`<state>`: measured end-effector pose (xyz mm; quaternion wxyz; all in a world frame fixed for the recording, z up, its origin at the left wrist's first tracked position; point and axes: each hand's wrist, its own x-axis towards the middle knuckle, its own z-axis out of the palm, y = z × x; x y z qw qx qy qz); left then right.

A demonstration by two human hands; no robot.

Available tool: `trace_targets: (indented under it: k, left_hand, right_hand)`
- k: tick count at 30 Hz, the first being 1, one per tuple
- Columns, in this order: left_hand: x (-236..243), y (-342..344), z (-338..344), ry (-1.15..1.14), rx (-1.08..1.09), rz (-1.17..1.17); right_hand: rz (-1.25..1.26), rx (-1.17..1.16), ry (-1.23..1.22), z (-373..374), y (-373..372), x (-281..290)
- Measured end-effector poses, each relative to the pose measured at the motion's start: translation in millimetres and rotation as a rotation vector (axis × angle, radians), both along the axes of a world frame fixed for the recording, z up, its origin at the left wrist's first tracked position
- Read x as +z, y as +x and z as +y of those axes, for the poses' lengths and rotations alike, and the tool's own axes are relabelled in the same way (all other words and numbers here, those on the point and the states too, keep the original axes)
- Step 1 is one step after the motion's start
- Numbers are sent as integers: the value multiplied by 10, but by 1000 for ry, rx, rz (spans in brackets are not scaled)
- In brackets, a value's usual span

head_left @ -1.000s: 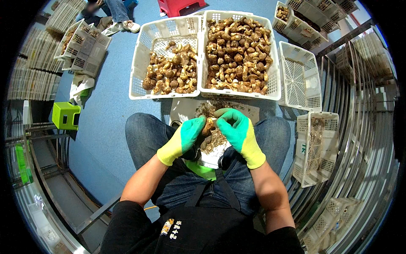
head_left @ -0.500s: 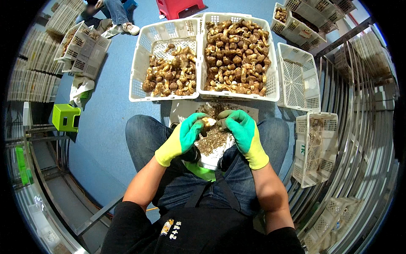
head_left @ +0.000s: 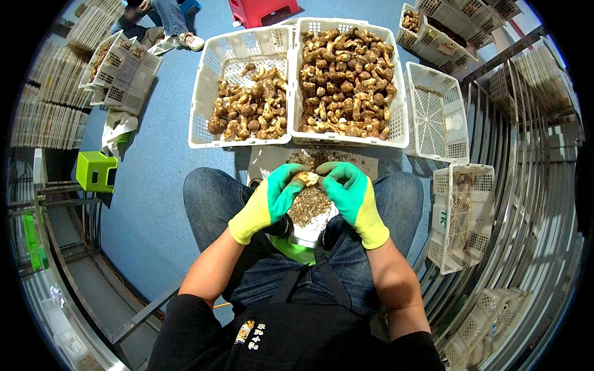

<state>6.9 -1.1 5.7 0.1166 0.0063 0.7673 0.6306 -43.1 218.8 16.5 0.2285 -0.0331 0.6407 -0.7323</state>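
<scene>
Between my knees, my left hand pinches a pale, brown-flecked mushroom. It wears a green and yellow glove, as does my right hand. The right hand's fingers are closed close against the mushroom's other end; whether they grip something small there is hidden. Below both hands lies a heap of dark crumbs and trimmings on a white surface. Ahead stand two white crates side by side: the left crate is partly filled with mushrooms, the right crate is full of mushrooms.
To the right are an empty white crate, another crate on its side and metal racking. A green stool stands left, a red stool at the back. At the far left sits another person near stacked crates.
My right hand has shifted slightly left and turned, its fingers drawing closer to the mushroom. The mushroom has tilted a little in my left hand. The crates have not moved.
</scene>
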Motion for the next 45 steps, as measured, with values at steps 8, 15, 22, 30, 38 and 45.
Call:
trace_targets:
  k: [8, 15, 22, 30, 38, 45]
  left_hand:
    - [-2, -12, 11, -39, -2, 31]
    - [9, -10, -1, -43, -6, 68]
    - [-46, -11, 6, -49, -18, 99]
    - [-14, -15, 21, -66, 12, 117]
    - [-16, -12, 47, -34, 20, 133]
    - [63, -22, 39, -47, 2, 102]
  right_hand:
    - [-3, -51, 18, -27, 12, -46]
    - [22, -17, 63, -29, -1, 32]
    - [-38, -25, 2, -34, 10, 27]
    - [6, -45, 30, -40, 7, 37]
    - [-28, -111, -34, -37, 12, -91]
    - [-4, -9, -8, -20, 19, 20]
